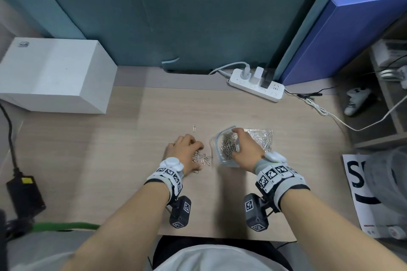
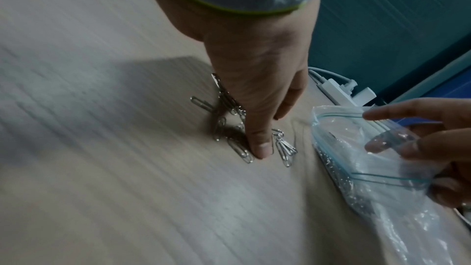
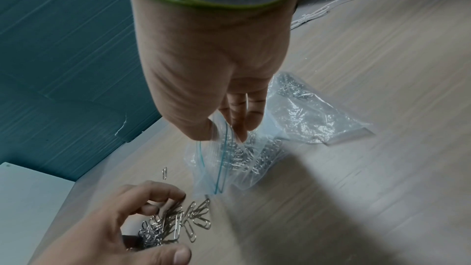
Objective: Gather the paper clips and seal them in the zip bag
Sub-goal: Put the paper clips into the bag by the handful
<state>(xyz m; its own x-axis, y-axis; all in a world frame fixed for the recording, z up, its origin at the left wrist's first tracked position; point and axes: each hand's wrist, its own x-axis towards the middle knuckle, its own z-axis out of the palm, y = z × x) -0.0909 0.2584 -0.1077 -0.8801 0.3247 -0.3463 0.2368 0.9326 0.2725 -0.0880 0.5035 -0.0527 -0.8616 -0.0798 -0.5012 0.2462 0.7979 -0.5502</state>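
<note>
A loose pile of silver paper clips (image 1: 203,158) (image 2: 229,128) (image 3: 178,222) lies on the wooden table. My left hand (image 1: 189,146) (image 3: 132,215) is on the pile, its fingers curled over the clips and the thumb (image 2: 260,148) pressing down among them. One stray clip (image 1: 194,128) (image 3: 164,173) lies just beyond. To the right, my right hand (image 1: 242,143) (image 3: 216,92) pinches the blue-lined mouth of the clear zip bag (image 1: 226,149) (image 2: 356,160) (image 3: 229,162) and holds it open towards the pile. Many clips are inside it.
A second crinkled clear bag (image 1: 263,136) (image 3: 305,112) with clips lies behind my right hand. A white box (image 1: 55,72) stands far left, a power strip (image 1: 256,83) with cables at the back right, a black adapter (image 1: 24,196) at the left edge.
</note>
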